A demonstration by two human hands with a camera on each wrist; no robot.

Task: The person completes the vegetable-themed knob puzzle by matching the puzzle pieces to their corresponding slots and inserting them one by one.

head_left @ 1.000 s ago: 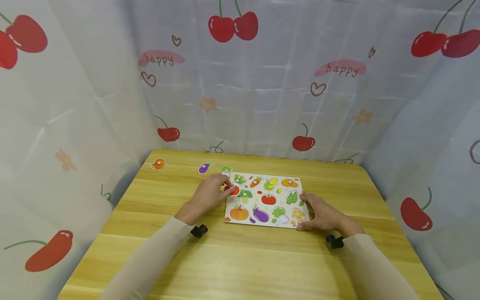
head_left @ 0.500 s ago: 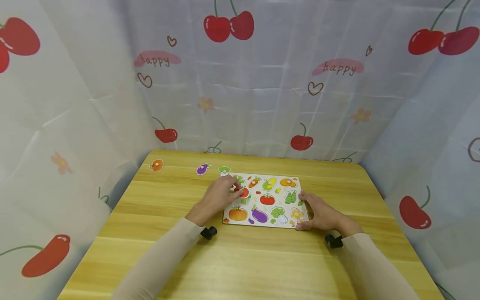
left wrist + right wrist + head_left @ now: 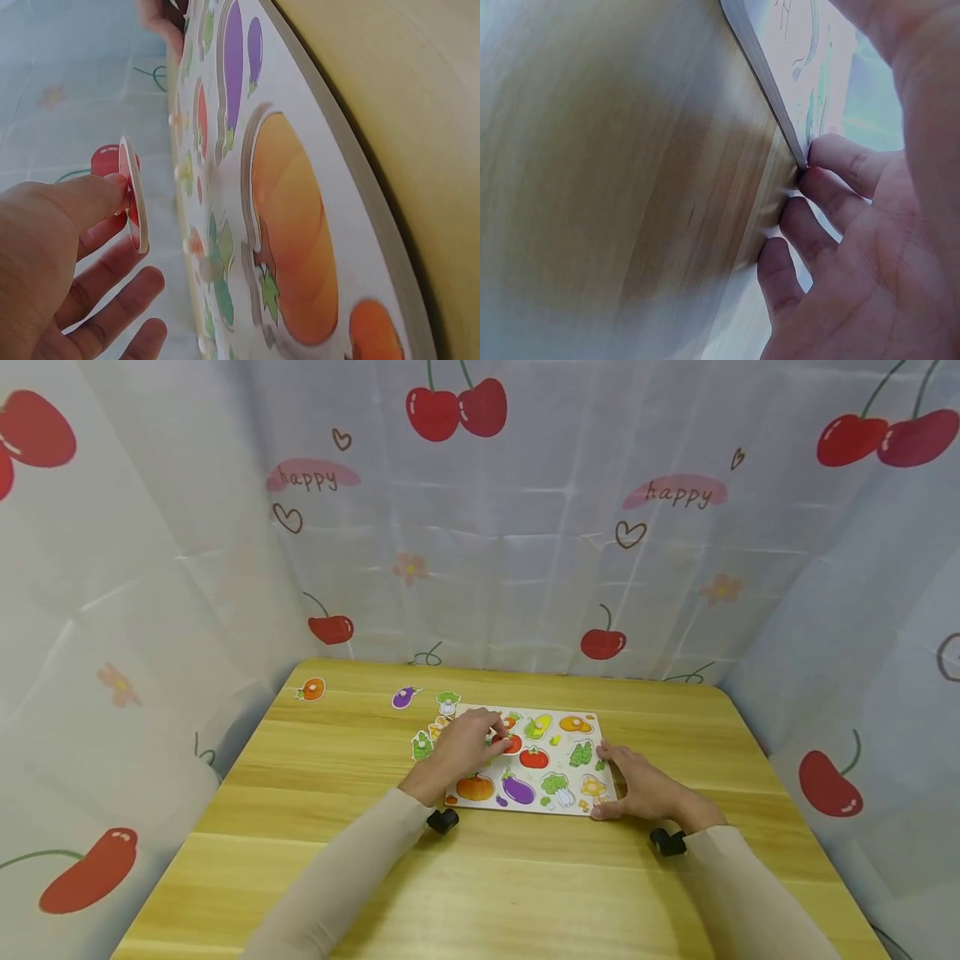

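My left hand pinches a red tomato puzzle piece between thumb and finger above the vegetable puzzle board. In the left wrist view the tomato piece is held on edge, apart from the board, with the other fingers loosely bent. A tomato picture on the board lies just right of the held piece. My right hand holds the board's right side, thumb at the near corner and fingers along the edge. The right wrist view shows those fingertips against the board's edge. The left hand covers the board's upper left part.
Left of the board lie loose pieces: a pumpkin, an eggplant, a cabbage, a green vegetable and a partly covered yellow-orange one. The wooden table meets a cherry-patterned curtain at the back.
My left hand has moved right with the tomato piece, from the board's left edge to over its upper middle. Loose pieces it covered now show. The right hand has stayed at the board.
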